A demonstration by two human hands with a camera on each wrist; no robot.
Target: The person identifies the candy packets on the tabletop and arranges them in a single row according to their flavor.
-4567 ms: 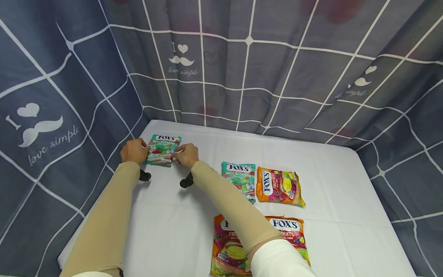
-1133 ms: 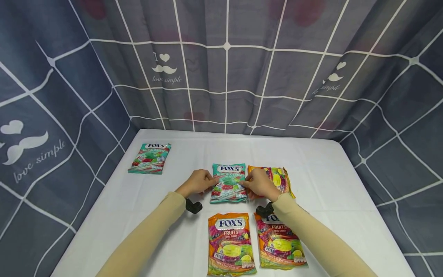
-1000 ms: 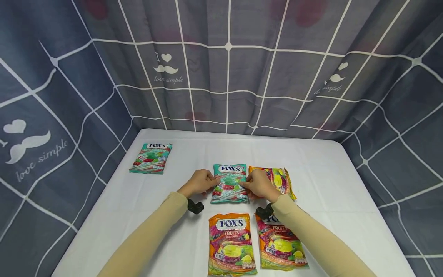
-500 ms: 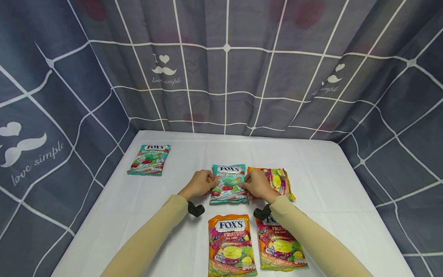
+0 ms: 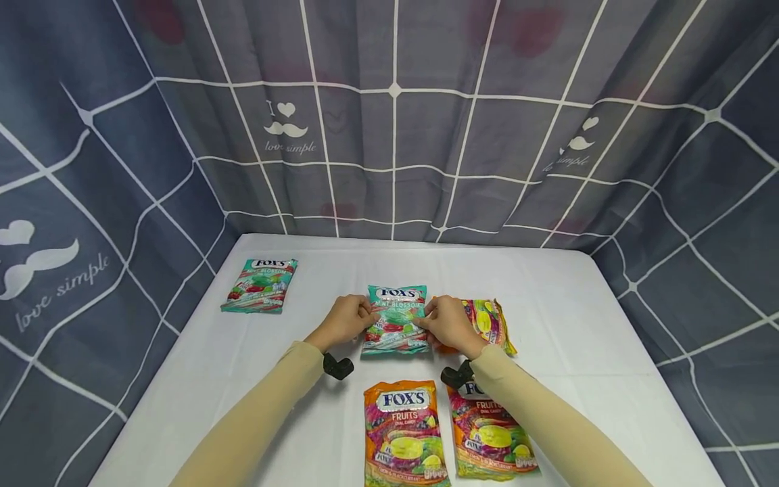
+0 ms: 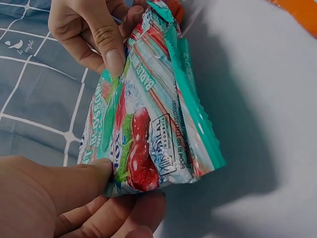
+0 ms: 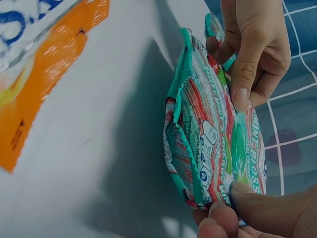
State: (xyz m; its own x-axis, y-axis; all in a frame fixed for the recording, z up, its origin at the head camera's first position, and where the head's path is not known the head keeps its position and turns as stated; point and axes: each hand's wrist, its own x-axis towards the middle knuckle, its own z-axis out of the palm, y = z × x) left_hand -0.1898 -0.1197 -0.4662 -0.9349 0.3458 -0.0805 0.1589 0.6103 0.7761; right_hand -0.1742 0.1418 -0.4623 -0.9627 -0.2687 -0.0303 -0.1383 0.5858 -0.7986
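Observation:
A teal bag of mint candy (image 5: 395, 328) is at mid-table in the head view, between my two hands. My left hand (image 5: 343, 321) pinches its left edge, thumb on the printed front and fingers underneath. On the opposite edge my right hand (image 5: 452, 325) pinches it the same way. Both wrist views show the candy bag (image 6: 148, 114) tilted and raised a little, its shadow on the cloth apart from it. Just right of it lies an orange bag of fruit candy (image 5: 491, 323), partly hidden by my right hand.
A second teal mint candy bag (image 5: 260, 287) lies at the back left. Two more orange fruit candy bags, a left one (image 5: 404, 433) and a right one (image 5: 491, 436), lie at the front; my right forearm partly covers the right one. Checked curtains (image 5: 365, 54) surround the white table (image 5: 292, 406).
Earlier both hands were at the back-left mint bag; they have since left it there and gripped the middle one. In the last half second that bag has come up slightly off the cloth.

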